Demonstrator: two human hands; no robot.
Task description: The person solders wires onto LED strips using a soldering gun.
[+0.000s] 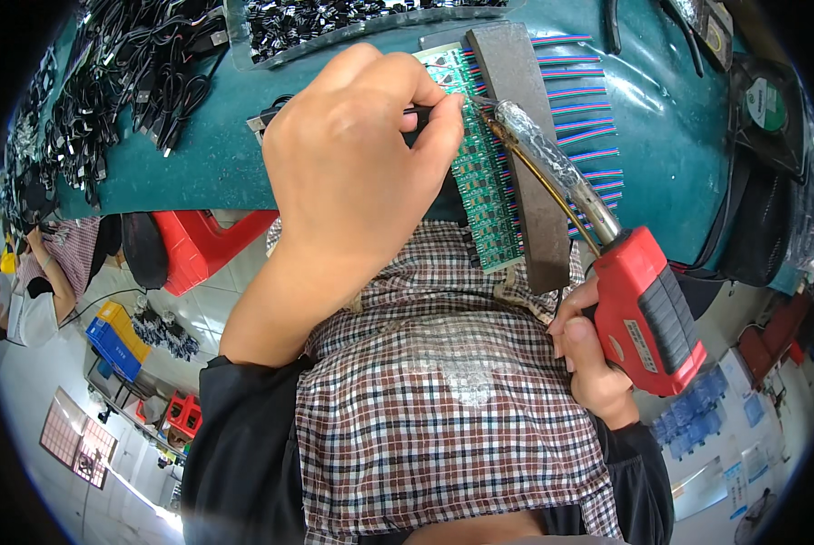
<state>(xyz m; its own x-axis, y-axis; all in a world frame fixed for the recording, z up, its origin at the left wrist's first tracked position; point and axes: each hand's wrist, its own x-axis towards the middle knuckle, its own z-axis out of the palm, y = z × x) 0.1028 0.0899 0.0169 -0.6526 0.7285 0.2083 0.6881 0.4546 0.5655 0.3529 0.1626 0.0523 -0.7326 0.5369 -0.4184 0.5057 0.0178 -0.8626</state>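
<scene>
My left hand (348, 136) is closed in a pinch over the upper part of a long green circuit board panel (490, 213). Part of a black cable shows between its fingers, its tip hidden by them. In my right hand (597, 363) is a red soldering gun (638, 304) with a black ribbed grip. Its foil-wrapped barrel (552, 159) and thin brass-coloured tube slant up leftward, the tip near my left fingertips. A dark grey bar (529, 136) lies along the panel's right side. Striped multicoloured wires (584, 113) stick out beyond it.
A large heap of black cables with metal plugs (143, 73) covers the far left of the green table (207, 163). At the back is a tray (298, 45) of small black-and-silver parts. A fan (765, 104) stands at right. Another person (48, 282) sits far left, near a red stool (193, 250).
</scene>
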